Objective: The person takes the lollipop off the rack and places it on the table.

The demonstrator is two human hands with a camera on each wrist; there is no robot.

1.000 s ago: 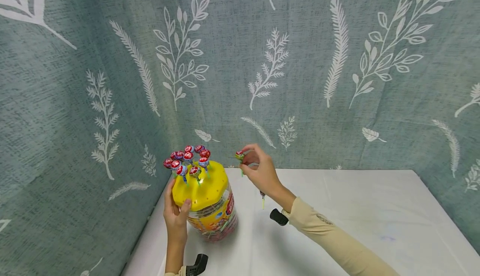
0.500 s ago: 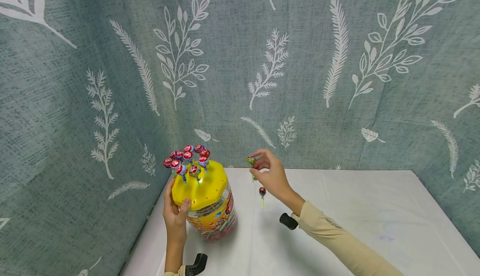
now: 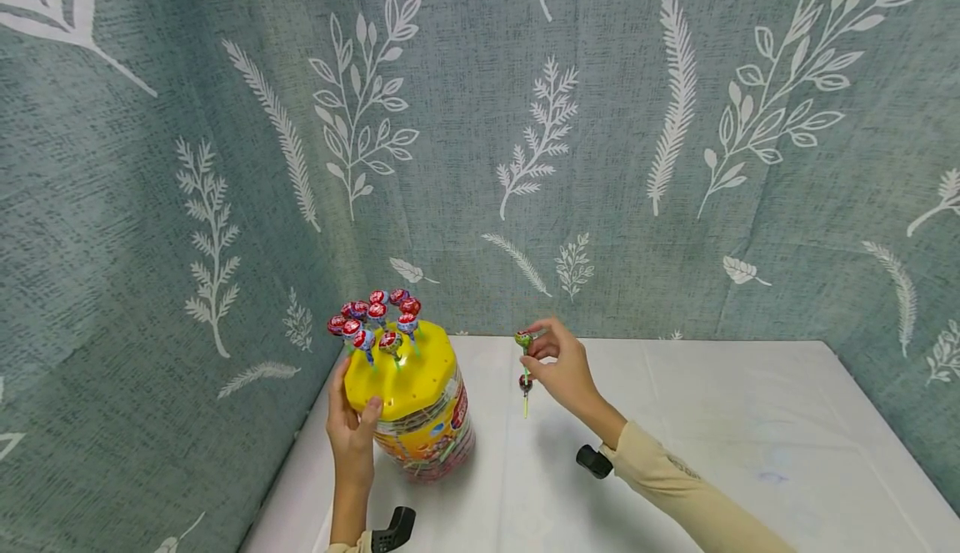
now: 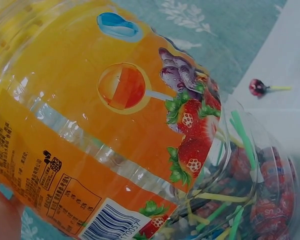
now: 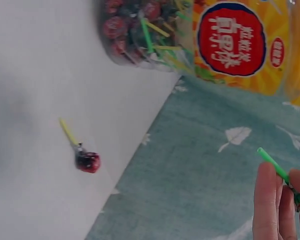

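A plastic candy jar (image 3: 423, 436) with a yellow lid (image 3: 420, 369) stands on the table at the left. Several wrapped lollipops (image 3: 377, 313) stick up from the lid. My left hand (image 3: 351, 432) holds the jar at its near left side, thumb at the lid's edge. To the right of the jar, my right hand (image 3: 558, 365) pinches a green-wrapped lollipop (image 3: 522, 339), its green stick (image 5: 272, 164) showing in the right wrist view. Below it on the table lies a dark red lollipop (image 5: 87, 162) with a yellow stick, apart from the hand.
White cloth covers the table (image 3: 675, 436). Behind and to the left hangs a teal curtain (image 3: 465, 161) printed with white leaves. More lollipops (image 4: 270, 200) and loose sticks show through the jar's clear lower part.
My right hand has moved right and downward, away from the jar, carrying the green-wrapped lollipop. The left hand and the jar have stayed put.
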